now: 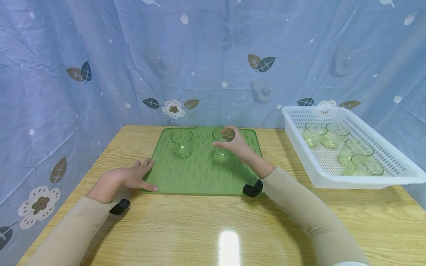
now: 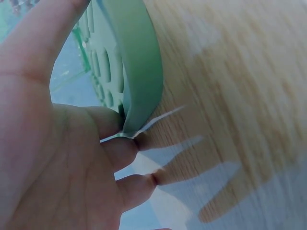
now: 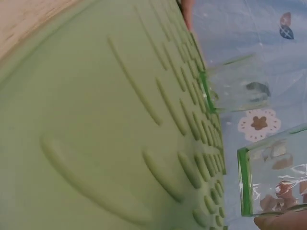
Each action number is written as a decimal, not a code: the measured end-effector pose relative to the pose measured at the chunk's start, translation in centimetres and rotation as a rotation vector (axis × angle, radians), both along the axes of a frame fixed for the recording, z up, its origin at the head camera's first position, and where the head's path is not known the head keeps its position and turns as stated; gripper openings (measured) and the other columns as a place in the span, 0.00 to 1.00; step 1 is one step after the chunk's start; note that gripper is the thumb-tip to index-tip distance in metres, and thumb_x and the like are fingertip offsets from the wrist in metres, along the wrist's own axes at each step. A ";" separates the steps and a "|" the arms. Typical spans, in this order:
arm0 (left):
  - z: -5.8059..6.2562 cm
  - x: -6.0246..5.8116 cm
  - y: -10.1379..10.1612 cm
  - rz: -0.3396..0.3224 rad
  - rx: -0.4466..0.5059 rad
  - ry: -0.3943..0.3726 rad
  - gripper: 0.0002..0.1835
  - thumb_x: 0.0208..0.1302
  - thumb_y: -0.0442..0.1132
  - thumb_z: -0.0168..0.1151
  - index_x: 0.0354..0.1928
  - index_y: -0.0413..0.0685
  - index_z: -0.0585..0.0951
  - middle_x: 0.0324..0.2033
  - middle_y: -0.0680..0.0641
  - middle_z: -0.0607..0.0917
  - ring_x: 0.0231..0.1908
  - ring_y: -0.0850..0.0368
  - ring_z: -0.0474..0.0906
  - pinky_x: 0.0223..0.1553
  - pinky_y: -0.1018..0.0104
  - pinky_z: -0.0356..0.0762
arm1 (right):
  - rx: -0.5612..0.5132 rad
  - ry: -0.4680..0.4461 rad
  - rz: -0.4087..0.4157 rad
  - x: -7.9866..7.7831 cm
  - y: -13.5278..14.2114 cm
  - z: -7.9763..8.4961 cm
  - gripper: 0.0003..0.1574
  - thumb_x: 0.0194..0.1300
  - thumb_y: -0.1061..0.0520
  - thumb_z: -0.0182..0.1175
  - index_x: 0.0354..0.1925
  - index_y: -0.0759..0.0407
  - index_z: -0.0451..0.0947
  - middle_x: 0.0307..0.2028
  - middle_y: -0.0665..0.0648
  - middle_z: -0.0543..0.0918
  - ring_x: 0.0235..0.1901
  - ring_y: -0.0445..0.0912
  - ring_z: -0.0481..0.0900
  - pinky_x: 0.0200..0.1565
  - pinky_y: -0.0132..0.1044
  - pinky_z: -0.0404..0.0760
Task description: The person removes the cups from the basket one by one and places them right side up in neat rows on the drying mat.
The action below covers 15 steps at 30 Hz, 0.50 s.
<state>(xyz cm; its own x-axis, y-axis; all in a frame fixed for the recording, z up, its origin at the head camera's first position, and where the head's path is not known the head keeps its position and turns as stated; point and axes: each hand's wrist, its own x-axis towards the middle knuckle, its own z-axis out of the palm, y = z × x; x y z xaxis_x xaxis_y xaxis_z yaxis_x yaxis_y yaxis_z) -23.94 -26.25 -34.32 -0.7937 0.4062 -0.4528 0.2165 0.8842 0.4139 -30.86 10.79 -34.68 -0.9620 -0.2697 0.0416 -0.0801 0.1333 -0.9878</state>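
On a table (image 1: 186, 229) before a curtain (image 1: 213, 55) lies a mat (image 1: 199, 181), the left hand (image 1: 133, 176) at its left edge. One glass (image 1: 182, 145) stands toward the mat's back left; right of it, the right hand (image 1: 237, 144) holds a second glass (image 1: 221, 151). Farther right, a basket (image 1: 299, 157) contains four more.

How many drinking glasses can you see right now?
6. One glass stands on the green mat's left part; a second glass is at the right hand. Four more glasses sit in the white basket: two farther back, two nearer. None appears hidden.
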 end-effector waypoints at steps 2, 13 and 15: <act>0.0 0.0 0.0 0.002 0.003 -0.002 0.66 0.63 0.62 0.70 0.78 0.25 0.39 0.75 0.21 0.34 0.72 0.18 0.26 0.65 0.19 0.39 | 0.008 -0.014 -0.014 -0.1 -0.3 -0.3 0.52 0.64 0.58 0.74 0.75 0.62 0.53 0.73 0.66 0.64 0.73 0.58 0.62 0.69 0.51 0.68; -0.1 0.0 0.0 0.007 0.000 0.002 0.66 0.63 0.62 0.70 0.78 0.26 0.39 0.76 0.22 0.35 0.72 0.18 0.27 0.65 0.19 0.40 | 0.042 -0.031 -0.019 -0.2 -1.5 -1.5 0.56 0.64 0.60 0.73 0.78 0.57 0.50 0.74 0.64 0.63 0.75 0.58 0.58 0.70 0.56 0.66; -0.1 -0.1 0.0 0.005 0.003 0.002 0.66 0.63 0.62 0.70 0.78 0.26 0.39 0.76 0.22 0.35 0.72 0.18 0.26 0.65 0.19 0.40 | 0.048 -0.027 -0.026 -0.3 -1.6 -1.6 0.56 0.64 0.60 0.73 0.78 0.58 0.50 0.74 0.63 0.64 0.75 0.58 0.58 0.69 0.56 0.66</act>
